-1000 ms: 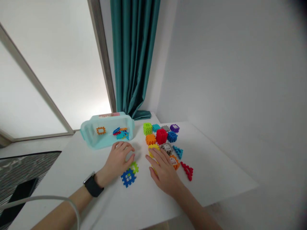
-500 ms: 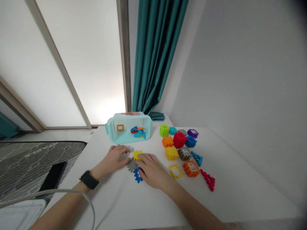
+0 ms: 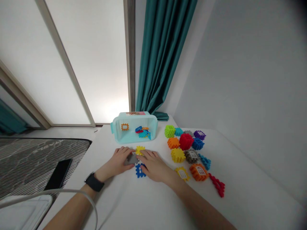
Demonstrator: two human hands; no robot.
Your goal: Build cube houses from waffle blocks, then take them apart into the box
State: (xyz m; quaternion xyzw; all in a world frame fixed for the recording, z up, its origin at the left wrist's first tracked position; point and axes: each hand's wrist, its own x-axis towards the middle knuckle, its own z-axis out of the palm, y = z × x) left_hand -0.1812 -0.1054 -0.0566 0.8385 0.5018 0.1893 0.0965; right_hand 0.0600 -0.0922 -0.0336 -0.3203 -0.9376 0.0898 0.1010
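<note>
both hands rest near the middle of the white tabletop (image 3: 146,207), over three flat toothed pieces. the left hand (image 3: 118,161), with a black watch (image 3: 94,182) on its wrist, lies palm down with its fingers loosely curled onto a grey piece (image 3: 131,158); whether they pinch it or only press on it i cannot tell. the right hand (image 3: 153,166) lies open and palm down just beside it, fingers stretched, their tips touching a yellow piece (image 3: 139,149) that sits at the far end of the grey one, while the heel of the hand covers part of a blue piece (image 3: 139,171) on the near side. beyond the hands, close to the far edge, a pale blue tub (image 3: 153,126) lies on its side with its mouth toward the person, an orange frame piece (image 3: 124,126) and a few blue and red pieces (image 3: 144,131) inside. toward the right edge stands a cluster of cubes: a green cube (image 3: 169,131), a red cube (image 3: 186,141), a yellow cube (image 3: 177,155) and an orange cube (image 3: 198,172) among others, with a red triangle piece (image 3: 218,185) nearest the near right corner. off the left edge, a black phone (image 3: 58,174) lies on a striped mat (image 3: 28,163).
</note>
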